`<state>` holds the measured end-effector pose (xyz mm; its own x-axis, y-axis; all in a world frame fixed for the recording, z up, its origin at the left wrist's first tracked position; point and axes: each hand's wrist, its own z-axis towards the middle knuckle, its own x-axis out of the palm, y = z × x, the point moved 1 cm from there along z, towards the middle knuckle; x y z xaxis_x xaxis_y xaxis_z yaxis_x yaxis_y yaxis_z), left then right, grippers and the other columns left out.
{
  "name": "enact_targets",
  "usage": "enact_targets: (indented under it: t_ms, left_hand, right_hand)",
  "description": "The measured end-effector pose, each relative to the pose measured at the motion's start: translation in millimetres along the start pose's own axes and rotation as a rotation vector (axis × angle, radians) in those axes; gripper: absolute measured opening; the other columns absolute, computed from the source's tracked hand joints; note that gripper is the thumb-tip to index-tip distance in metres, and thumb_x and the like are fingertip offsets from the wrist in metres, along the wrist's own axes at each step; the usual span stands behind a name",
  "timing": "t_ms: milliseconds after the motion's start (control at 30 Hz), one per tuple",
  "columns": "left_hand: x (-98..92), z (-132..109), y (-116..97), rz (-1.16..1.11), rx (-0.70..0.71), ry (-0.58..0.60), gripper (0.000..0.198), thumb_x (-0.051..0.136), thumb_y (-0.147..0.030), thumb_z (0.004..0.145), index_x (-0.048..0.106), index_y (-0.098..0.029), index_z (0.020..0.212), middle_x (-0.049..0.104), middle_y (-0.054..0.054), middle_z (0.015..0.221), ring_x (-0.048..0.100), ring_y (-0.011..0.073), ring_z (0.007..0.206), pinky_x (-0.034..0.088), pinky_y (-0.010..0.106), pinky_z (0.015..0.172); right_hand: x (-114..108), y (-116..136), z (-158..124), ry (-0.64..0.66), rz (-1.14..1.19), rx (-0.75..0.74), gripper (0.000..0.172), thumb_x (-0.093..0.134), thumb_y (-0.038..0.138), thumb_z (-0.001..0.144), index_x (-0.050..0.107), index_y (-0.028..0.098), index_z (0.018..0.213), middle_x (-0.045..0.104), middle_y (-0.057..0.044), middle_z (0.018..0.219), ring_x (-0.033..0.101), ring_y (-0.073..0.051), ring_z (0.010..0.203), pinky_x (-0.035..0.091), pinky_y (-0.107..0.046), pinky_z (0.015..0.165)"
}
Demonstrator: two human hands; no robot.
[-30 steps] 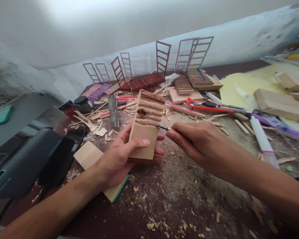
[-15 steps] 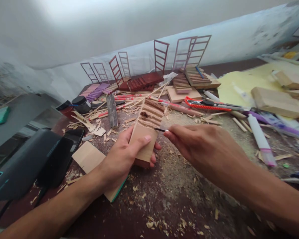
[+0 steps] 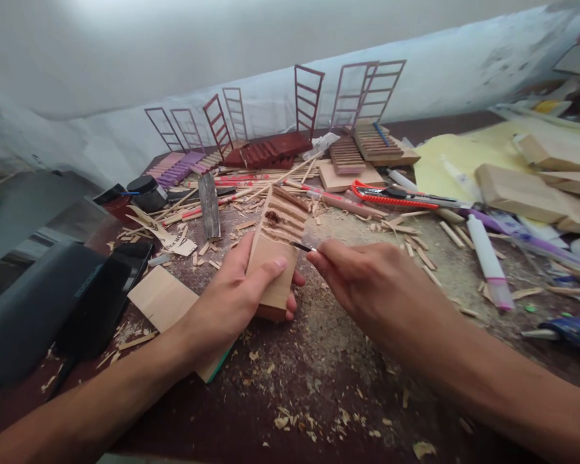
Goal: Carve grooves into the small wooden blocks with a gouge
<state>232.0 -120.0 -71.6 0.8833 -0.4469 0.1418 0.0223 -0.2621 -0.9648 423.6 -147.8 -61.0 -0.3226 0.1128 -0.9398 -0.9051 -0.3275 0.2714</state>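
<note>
My left hand (image 3: 241,277) is wrapped around a pale wooden block (image 3: 270,277), its thumb lying across the smooth near face. Stair-like ridges cross the block's far half, and a glossy dark brown blob (image 3: 273,218) sits among them. Pinched in my right hand (image 3: 352,270) is a thin, dark-tipped paintbrush (image 3: 303,247). Its tip touches or nearly touches the block's right side, where the ridges meet the smooth face. Most of the handle is hidden by my fingers. Below my left forearm lies a flat pale wooden board (image 3: 162,296).
Wood shavings and sticks litter the dark table (image 3: 319,386). An orange utility knife (image 3: 396,195) lies beyond my right hand, near a white tube (image 3: 488,258). Small ladder-like frames (image 3: 309,100) stand along the wall. Black devices (image 3: 101,309) and a dark jar (image 3: 147,192) are on the left.
The camera view has shifted slightly, moving everything a little left and up. Both hands keep their holds, and the brush tip stays by the same ridge edge.
</note>
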Motion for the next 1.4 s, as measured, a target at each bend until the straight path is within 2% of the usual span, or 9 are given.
enact_targets:
  t_ms: [100, 267, 467, 700, 900, 1100, 1167, 1300, 1400]
  left_hand:
    - [-1.0, -1, 1, 0.040, 0.005, 0.047, 0.031, 0.060, -0.041, 0.099, 0.049, -0.024, 0.123, 0.070, 0.004, 0.096, 0.067, 0.0133, 0.067, 0.059, 0.027, 0.060]
    - [0.6, -2, 0, 0.070, 0.017, 0.043, 0.030, 0.061, -0.041, 0.098, 0.049, -0.023, 0.118, 0.069, 0.003, 0.093, 0.067, 0.0125, 0.066, 0.060, 0.026, 0.060]
    - [1.4, 0, 0, 0.099, 0.019, 0.044, 0.031, 0.059, -0.040, 0.100, 0.048, -0.022, 0.122, 0.069, 0.003, 0.093, 0.067, 0.0117, 0.066, 0.059, 0.024, 0.059]
    - [2.9, 1, 2, 0.117, 0.058, 0.055, 0.026, 0.059, -0.038, 0.100, 0.048, -0.022, 0.117, 0.067, -0.001, 0.091, 0.066, 0.0095, 0.066, 0.060, 0.022, 0.060]
    - [3.4, -1, -1, 0.161, 0.068, 0.045, 0.024, 0.057, -0.036, 0.102, 0.047, -0.021, 0.118, 0.066, 0.000, 0.090, 0.066, 0.0095, 0.066, 0.060, 0.022, 0.060]
    - [3.2, -3, 0, 0.191, 0.074, 0.040, 0.028, 0.058, -0.039, 0.101, 0.047, -0.020, 0.119, 0.065, 0.000, 0.089, 0.066, 0.0095, 0.065, 0.060, 0.023, 0.061]
    - [3.5, -3, 0, 0.199, 0.073, 0.041, 0.028, 0.058, -0.039, 0.101, 0.047, -0.020, 0.119, 0.065, 0.000, 0.090, 0.066, 0.0095, 0.066, 0.060, 0.023, 0.061]
    - [3.7, -3, -1, 0.211, 0.069, 0.044, 0.026, 0.056, -0.038, 0.102, 0.046, -0.021, 0.119, 0.066, 0.000, 0.089, 0.066, 0.0097, 0.067, 0.060, 0.022, 0.062]
    - [3.9, -2, -1, 0.212, 0.067, 0.046, 0.025, 0.056, -0.038, 0.102, 0.047, -0.021, 0.118, 0.066, 0.000, 0.089, 0.066, 0.0095, 0.066, 0.060, 0.023, 0.062]
  right_hand:
    - [-1, -4, 5, 0.036, 0.247, -0.003, 0.038, 0.042, 0.036, 0.106, 0.054, 0.020, 0.074, 0.046, 0.003, 0.056, 0.032, -0.010, 0.050, 0.025, -0.032, 0.054]
    - [-6, -5, 11, 0.143, 0.501, 0.037, 0.040, 0.045, 0.036, 0.104, 0.061, 0.018, 0.072, 0.057, 0.001, 0.063, 0.046, -0.011, 0.059, 0.034, -0.028, 0.060]
    - [-3, -3, 2, 0.000, 0.153, 0.010, 0.035, 0.045, 0.036, 0.105, 0.056, 0.020, 0.076, 0.047, 0.002, 0.058, 0.033, -0.011, 0.051, 0.021, -0.033, 0.056]
    - [-2, -9, 14, 0.170, 0.534, 0.037, 0.043, 0.042, 0.038, 0.104, 0.057, 0.019, 0.068, 0.047, 0.002, 0.057, 0.039, -0.011, 0.053, 0.029, -0.030, 0.055]
    - [-3, -7, 5, -0.014, 0.189, -0.015, 0.037, 0.046, 0.039, 0.103, 0.054, 0.020, 0.072, 0.045, 0.001, 0.057, 0.030, -0.011, 0.051, 0.021, -0.034, 0.056]
    - [-3, -5, 13, 0.142, 0.574, 0.022, 0.043, 0.042, 0.036, 0.103, 0.052, 0.020, 0.064, 0.046, 0.001, 0.055, 0.040, -0.011, 0.053, 0.030, -0.031, 0.055]
    - [-4, -5, 12, 0.085, 0.489, 0.006, 0.043, 0.042, 0.036, 0.104, 0.051, 0.020, 0.064, 0.047, 0.001, 0.055, 0.039, -0.011, 0.052, 0.028, -0.031, 0.055]
    - [-4, -3, 2, -0.011, 0.092, -0.013, 0.033, 0.046, 0.037, 0.102, 0.056, 0.020, 0.076, 0.048, -0.001, 0.058, 0.028, -0.012, 0.051, 0.017, -0.035, 0.055]
    - [-2, -4, 4, 0.001, 0.202, -0.026, 0.036, 0.044, 0.037, 0.103, 0.055, 0.019, 0.073, 0.047, 0.000, 0.058, 0.030, -0.011, 0.051, 0.020, -0.034, 0.054]
